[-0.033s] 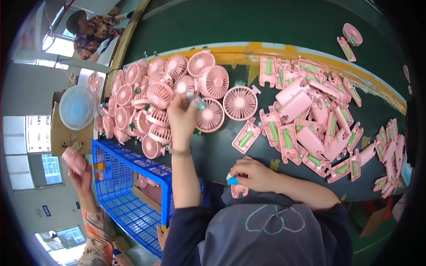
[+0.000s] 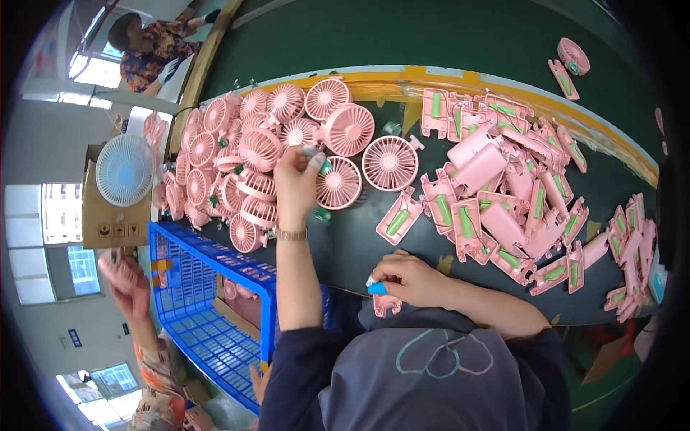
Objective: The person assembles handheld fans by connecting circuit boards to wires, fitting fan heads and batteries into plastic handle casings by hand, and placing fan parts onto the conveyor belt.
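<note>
My left hand (image 2: pixel 296 179), with a bracelet-like band on its wrist, reaches to the right edge of a heap of round pink fan heads (image 2: pixel 260 149). Its whitish-covered fingertips are pinched at the green part of one fan head (image 2: pixel 338 184), which lies flat on the table. Another fan head (image 2: pixel 389 164) rests just to the right. Close to my body, my right hand (image 2: pixel 411 279) is closed on a pink handle shell (image 2: pixel 387 305), mostly hidden under the fingers; blue and white coverings show at its fingertips. A handle shell with a green cell (image 2: pixel 399 217) lies beyond it.
Many pink handle shells (image 2: pixel 480 171) with green cells are piled at right. A blue plastic crate (image 2: pixel 208 260) stands at left, beside a co-worker's hand (image 2: pixel 132 294) holding a pink part. Another person sits at the far left. Yellow tape (image 2: pixel 381 90) edges the far side.
Both hands keep nearly the same places and grips. The view has shifted slightly. At left, the co-worker's hand with the pink part has dropped a little and turned.
</note>
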Motion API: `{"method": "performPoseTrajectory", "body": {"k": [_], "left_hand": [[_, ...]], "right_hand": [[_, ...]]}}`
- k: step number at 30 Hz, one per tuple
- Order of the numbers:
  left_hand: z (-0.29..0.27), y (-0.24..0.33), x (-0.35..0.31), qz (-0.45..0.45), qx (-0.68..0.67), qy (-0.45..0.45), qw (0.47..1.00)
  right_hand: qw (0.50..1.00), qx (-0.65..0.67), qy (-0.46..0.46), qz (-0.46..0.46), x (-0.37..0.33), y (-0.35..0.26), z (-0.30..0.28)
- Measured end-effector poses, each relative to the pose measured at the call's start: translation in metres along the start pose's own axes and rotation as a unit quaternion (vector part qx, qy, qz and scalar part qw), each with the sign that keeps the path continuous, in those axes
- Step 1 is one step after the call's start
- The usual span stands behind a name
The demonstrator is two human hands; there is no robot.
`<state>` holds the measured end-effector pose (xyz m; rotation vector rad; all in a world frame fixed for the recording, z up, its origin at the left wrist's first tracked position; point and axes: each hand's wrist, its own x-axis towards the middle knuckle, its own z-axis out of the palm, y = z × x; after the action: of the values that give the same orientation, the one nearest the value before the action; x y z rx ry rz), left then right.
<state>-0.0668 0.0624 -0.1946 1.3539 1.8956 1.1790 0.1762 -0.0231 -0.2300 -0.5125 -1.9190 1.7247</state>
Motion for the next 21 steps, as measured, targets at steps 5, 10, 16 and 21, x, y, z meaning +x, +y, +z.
{"method": "performPoseTrajectory", "body": {"k": [5,10,16,21], "left_hand": [[-0.005,0.003,-0.006,-0.053,-0.101,-0.031,0.993],[-0.013,-0.005,-0.024,-0.032,-0.072,-0.059,0.995],[-0.016,0.015,-0.042,0.222,0.176,-0.103,0.953],[-0.023,0.004,-0.047,0.17,0.232,-0.096,0.953]], "right_hand": [[0.981,0.163,-0.005,0.105,0.003,0.0,-0.003],[0.91,0.373,-0.037,0.174,0.007,-0.011,-0.01],[0.938,0.283,0.073,0.187,0.015,-0.025,-0.025],[0.928,-0.368,0.05,0.013,0.056,-0.071,-0.028]]}}
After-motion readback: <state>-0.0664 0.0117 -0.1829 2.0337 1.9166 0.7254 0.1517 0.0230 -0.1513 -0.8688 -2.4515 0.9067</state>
